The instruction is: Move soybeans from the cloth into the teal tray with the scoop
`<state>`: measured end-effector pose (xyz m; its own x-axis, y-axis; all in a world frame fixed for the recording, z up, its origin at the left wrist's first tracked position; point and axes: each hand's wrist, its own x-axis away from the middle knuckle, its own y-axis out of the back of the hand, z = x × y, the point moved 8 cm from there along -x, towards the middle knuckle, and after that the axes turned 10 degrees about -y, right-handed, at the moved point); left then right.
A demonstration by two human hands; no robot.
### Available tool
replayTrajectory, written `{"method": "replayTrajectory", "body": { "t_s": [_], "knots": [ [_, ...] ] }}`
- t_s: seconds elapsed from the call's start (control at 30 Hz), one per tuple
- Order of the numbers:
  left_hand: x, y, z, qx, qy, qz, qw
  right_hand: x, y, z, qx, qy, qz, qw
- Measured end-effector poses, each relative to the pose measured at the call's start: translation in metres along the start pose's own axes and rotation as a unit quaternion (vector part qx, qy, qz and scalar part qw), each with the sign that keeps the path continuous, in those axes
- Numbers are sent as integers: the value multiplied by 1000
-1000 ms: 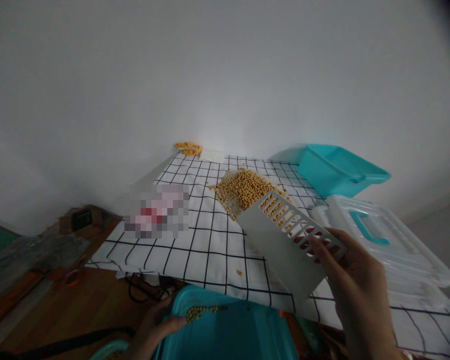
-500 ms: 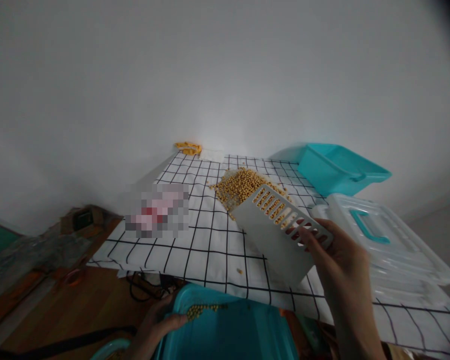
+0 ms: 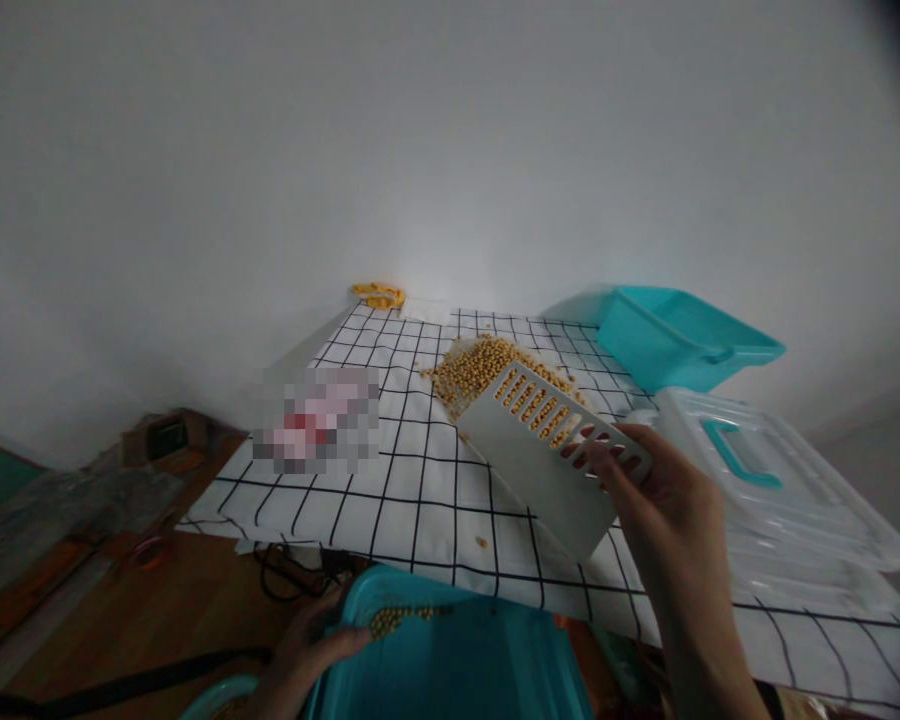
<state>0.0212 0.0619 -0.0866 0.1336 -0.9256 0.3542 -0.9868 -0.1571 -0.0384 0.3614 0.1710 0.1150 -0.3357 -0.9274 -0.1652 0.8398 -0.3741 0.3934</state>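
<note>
My right hand (image 3: pixel 671 505) grips a light grey slotted plastic panel (image 3: pixel 525 480) by its right end, thumb over the slots. The panel is tilted, and its far left edge overlaps the near side of a heap of soybeans (image 3: pixel 476 368) on the checked cloth. My left hand (image 3: pixel 311 645) is closed on the left rim of a teal plastic bin (image 3: pixel 487 665), which sits below the table's front edge. Some soybeans (image 3: pixel 390 620) lie inside that bin near my left thumb. The left fingers are partly hidden behind the rim.
A second teal bin (image 3: pixel 667 340) stands at the back right, behind stacked clear lids (image 3: pixel 780 490) with a teal handle. At the back left lies a yellow cloth-like item (image 3: pixel 379 295). A blurred-out object (image 3: pixel 319 420) is on the table's left. A bowl (image 3: pixel 221 697) is low on the left.
My right hand has moved the panel slightly left and a little farther away, against the heap. My left hand stays on the bin's rim.
</note>
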Motion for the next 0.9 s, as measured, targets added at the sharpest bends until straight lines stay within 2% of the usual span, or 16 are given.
{"method": "replayTrajectory", "body": {
  "t_s": [0.13,0.33,0.6,0.73,0.9],
  "knots": [
    [1,7,0,-16,-10,-26,999,3,-2,3,-1,2,6,1000],
    [4,-1,-5,0,5,11,1000,11,3,0,-9,-8,21,1000],
    [7,7,-7,-11,15,-17,1000,20,2,3,27,33,38,998],
    [10,11,-17,-23,10,-34,999,21,0,2,28,40,44,998],
    [14,11,-32,-34,9,-30,999,23,-7,3,34,54,79,995]
  ]
}}
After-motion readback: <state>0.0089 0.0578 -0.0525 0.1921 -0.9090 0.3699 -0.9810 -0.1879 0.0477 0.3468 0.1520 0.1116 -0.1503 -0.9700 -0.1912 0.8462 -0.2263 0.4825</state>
